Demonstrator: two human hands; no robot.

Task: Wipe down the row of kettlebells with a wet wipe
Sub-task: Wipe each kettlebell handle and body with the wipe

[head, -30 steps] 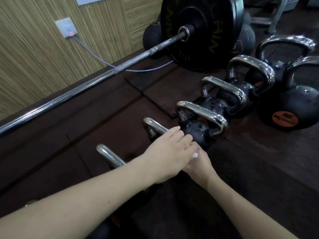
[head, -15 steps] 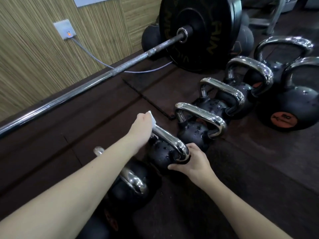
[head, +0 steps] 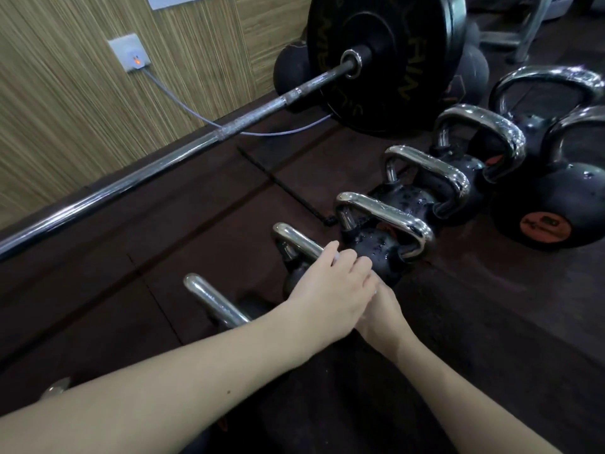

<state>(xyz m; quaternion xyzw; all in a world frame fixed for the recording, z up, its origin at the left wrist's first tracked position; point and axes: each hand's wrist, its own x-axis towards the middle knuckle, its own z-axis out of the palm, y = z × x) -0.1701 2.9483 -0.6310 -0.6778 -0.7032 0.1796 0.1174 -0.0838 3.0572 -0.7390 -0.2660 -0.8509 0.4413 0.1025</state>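
A row of black kettlebells with chrome handles runs from near left to far right on the dark floor. My left hand [head: 330, 290] is closed around the near end of the chrome handle of a small kettlebell [head: 296, 239], with a sliver of the white wet wipe [head: 337, 256] showing between its fingers. My right hand [head: 381, 314] lies partly under my left hand and holds that kettlebell's body on its right side. The following kettlebell [head: 376, 244] is dotted with water drops. A nearer kettlebell handle [head: 212, 301] pokes out beside my left forearm.
A barbell [head: 203, 142] with a large black plate [head: 383, 57] lies along the wood-panelled wall at the back. A grey cable [head: 193, 111] runs from a wall socket [head: 130, 54]. Bigger kettlebells [head: 553, 208] stand at the right. A floor mat seam [head: 284, 188] crosses the middle.
My left hand slid back along the chrome handle from its far end to its near end, over my right hand. The right hand stayed on the kettlebell.
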